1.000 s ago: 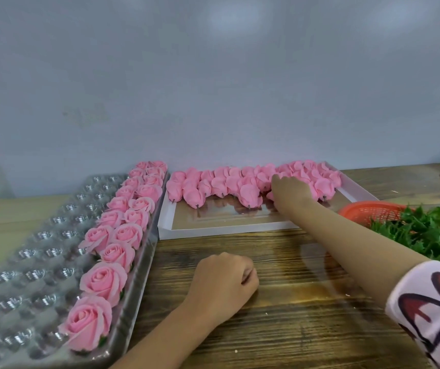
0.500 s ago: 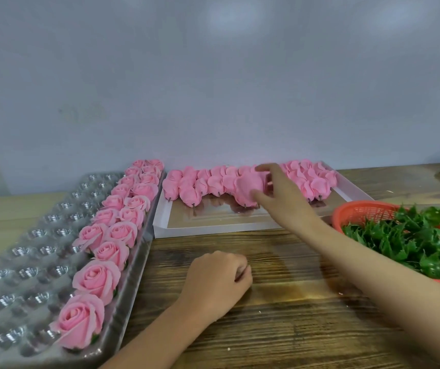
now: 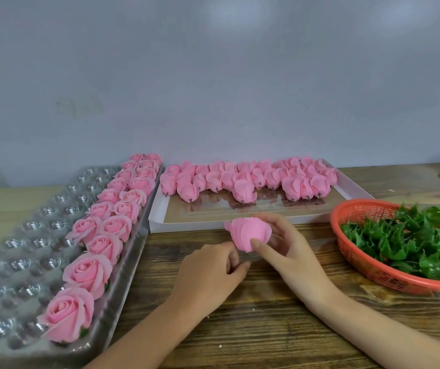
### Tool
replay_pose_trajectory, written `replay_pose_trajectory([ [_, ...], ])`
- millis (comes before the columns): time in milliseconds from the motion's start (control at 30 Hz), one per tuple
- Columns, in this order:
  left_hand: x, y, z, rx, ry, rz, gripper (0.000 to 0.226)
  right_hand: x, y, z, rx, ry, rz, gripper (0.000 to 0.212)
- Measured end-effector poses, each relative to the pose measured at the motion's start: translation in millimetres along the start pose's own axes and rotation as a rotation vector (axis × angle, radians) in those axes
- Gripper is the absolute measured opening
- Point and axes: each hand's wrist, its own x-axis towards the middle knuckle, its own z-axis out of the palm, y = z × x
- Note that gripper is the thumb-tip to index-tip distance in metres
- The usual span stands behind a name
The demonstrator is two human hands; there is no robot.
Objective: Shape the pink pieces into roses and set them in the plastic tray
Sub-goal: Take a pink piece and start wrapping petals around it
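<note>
Fingers (image 3: 260, 247) of the right hand (image 3: 285, 249) are grasping a pink piece (image 3: 248, 231) just above the wood-grain counter (image 3: 266, 315), the left hand (image 3: 208, 272) is lying curled beside its base, grip unclear, and finished roses (image 3: 88, 270) are sitting in the plastic tray (image 3: 22, 249) at left, below a plain grey wall (image 3: 213, 89).

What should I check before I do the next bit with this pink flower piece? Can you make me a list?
1. The right hand holds the pink piece: ok.
2. The left hand grips it too: cannot tell.
3. It is opened like the finished roses: not ok, it is a closed bud.
4. Free cups in the plastic tray: ok.
5. More spare pieces in the white box: ok.
</note>
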Motion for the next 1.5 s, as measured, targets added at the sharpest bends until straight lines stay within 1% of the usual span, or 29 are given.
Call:
replay_pose_trajectory([
  [100, 0.6, -1.0, 1.0, -0.033, 0.001, 0.004, 0.021, -0.3, 0.3, -0.3, 0.013, -0.023, -0.008, 0.040],
  [200, 0.4, -1.1, 0.6, -0.062, -0.008, 0.016, 0.016, -0.6, 1.0, -0.8, -0.028, -0.047, -0.027, 0.040],
  [367, 0.8, -1.1, 0.9, -0.161, -0.016, -0.051, 0.035, -1.1, 0.2, 1.7, -0.033, -0.116, -0.026, 0.037],
  [500, 1.7, -0.2, 4.8, -0.189, -0.031, -0.112, 0.035, -2.3, -0.2, 2.0, -0.044, -0.143, -0.045, 0.038],
  [667, 7.5, -1.1, 9.0, -0.292, -0.049, -0.199, 0.035, -3.3, -2.5, 2.9, -0.014, -0.145, -0.050, 0.038],
  [767, 5.7, 0.4, 7.5, -0.291, -0.004, -0.156, 0.030, -3.4, -3.6, 3.2, -0.107, -0.125, -0.072, 0.038],
  [833, 4.6, 2.3, 5.8, -0.311, -0.012, -0.143, 0.029, -3.1, -3.6, 3.7, -0.152, -0.111, -0.074, 0.038],
  [933, 5.9, 5.9, 3.8, -0.325, -0.023, -0.127, 0.019, -3.1, -2.9, 4.7, -0.115, -0.123, -0.074, 0.039],
  [1067, 7.2, 5.4, 2.4, -0.305, -0.001, -0.143, 0.005, -3.5, -1.5, 5.2, -0.114, -0.121, -0.116, 0.041],
  [1133, 8.2, 5.1, 2.7, -0.284, -0.004, -0.144, 0.005, -3.2, -0.8, 5.5, -0.095, -0.120, -0.132, 0.041],
  [1233, 9.5, 4.8, 2.9, -0.307, 0.008, -0.144, 0.013, -2.6, -0.4, 5.1, -0.068, -0.128, -0.142, 0.041],
  [1300, 8.7, 5.2, 1.9, -0.355, 0.003, -0.148, 0.015, -2.1, -0.1, 4.4, -0.047, -0.140, -0.139, 0.039],
  [1367, 7.5, 4.8, 0.8, -0.428, -0.001, -0.152, 0.010, -1.9, 0.8, 3.4, -0.033, -0.150, -0.128, 0.039],
  [1500, 4.0, 3.9, -0.4, -0.526, -0.006, -0.127, 0.017, -1.9, 1.6, 2.6, -0.059, -0.151, -0.128, 0.039],
])
